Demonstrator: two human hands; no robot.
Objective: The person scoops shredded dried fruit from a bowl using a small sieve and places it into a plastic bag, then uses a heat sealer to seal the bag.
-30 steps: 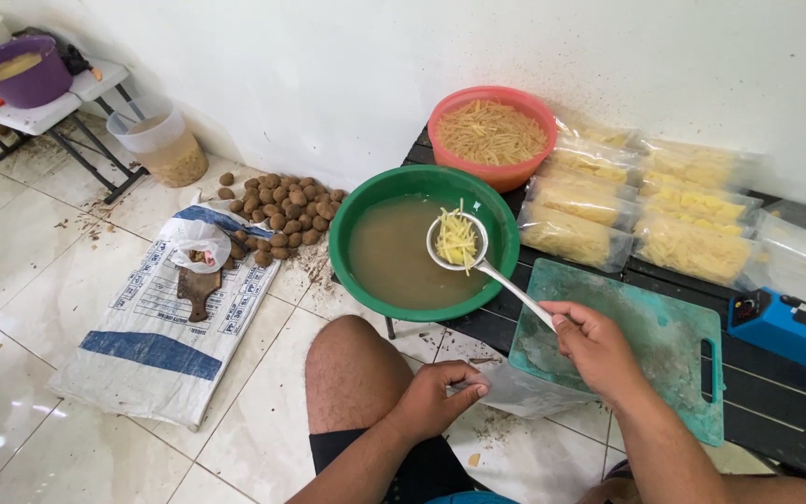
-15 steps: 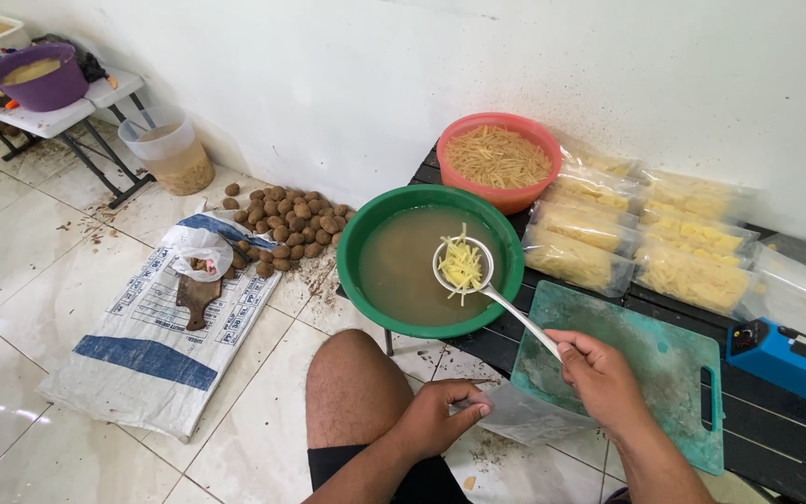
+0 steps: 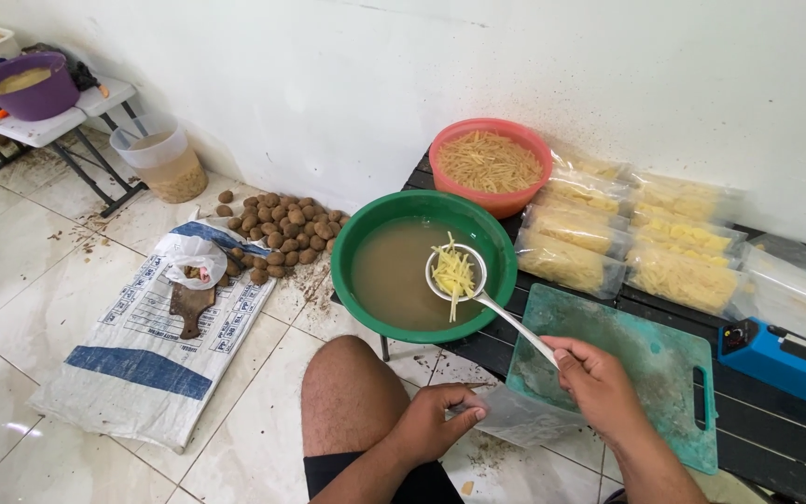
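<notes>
My right hand (image 3: 597, 383) grips the handle of a metal strainer ladle (image 3: 456, 273) heaped with pale yellow potato strips, held over a green basin (image 3: 366, 224) of cloudy water. My left hand (image 3: 440, 417) pinches the edge of a clear plastic bag (image 3: 522, 417) lying just below the ladle's handle, beside my bare knee. A teal cutting board (image 3: 650, 359) lies under my right hand on the low black table.
A red bowl (image 3: 490, 163) of cut strips and several filled clear bags (image 3: 646, 243) sit behind the basin. A blue bag sealer (image 3: 781, 359) is at right. Small brown potatoes (image 3: 282, 229), a woven sack (image 3: 151, 336) and a wooden board lie on the tiled floor.
The ladle with the strips has sunk slightly toward the water and shifted a little left. My left hand keeps its hold on the bag. The camera view has drifted slightly.
</notes>
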